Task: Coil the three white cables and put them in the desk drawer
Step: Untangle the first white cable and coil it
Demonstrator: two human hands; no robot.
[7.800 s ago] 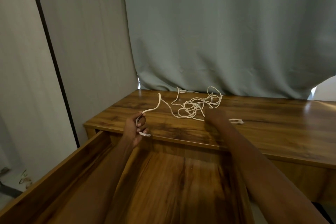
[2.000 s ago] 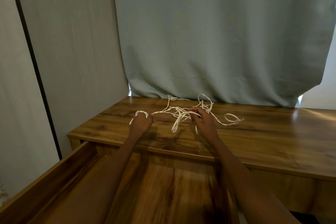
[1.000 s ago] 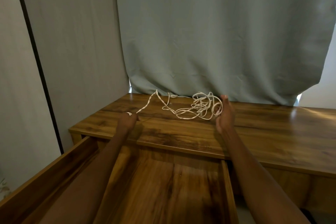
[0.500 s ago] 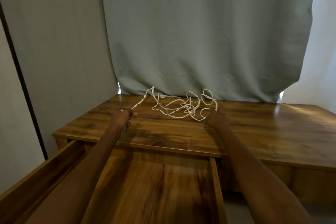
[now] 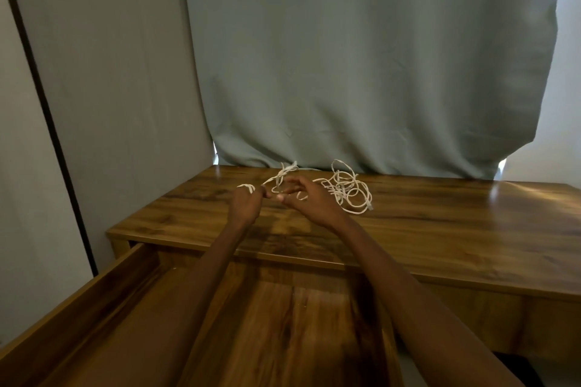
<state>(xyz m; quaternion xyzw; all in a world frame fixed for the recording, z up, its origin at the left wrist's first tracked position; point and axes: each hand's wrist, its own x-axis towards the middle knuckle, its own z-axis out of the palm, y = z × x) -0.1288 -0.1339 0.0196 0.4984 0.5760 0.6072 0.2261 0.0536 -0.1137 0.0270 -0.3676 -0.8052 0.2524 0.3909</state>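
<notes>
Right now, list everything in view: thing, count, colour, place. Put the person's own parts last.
white cables: one tangled pile, separate count unclear, white, on the desk top near the curtain, one strand running to the hands
desk: one, brown wood, across the middle
drawer: one, brown wood, pulled open below the desk's front edge, no cable seen inside
curtain: one, grey-green, hanging behind the desk
wall panel: one, grey, left of the curtain, with a dark vertical strip
left hand: one, above the desk, cable loops wound round its fingers
right hand: one, beside the left, fingers curled at the strand
</notes>
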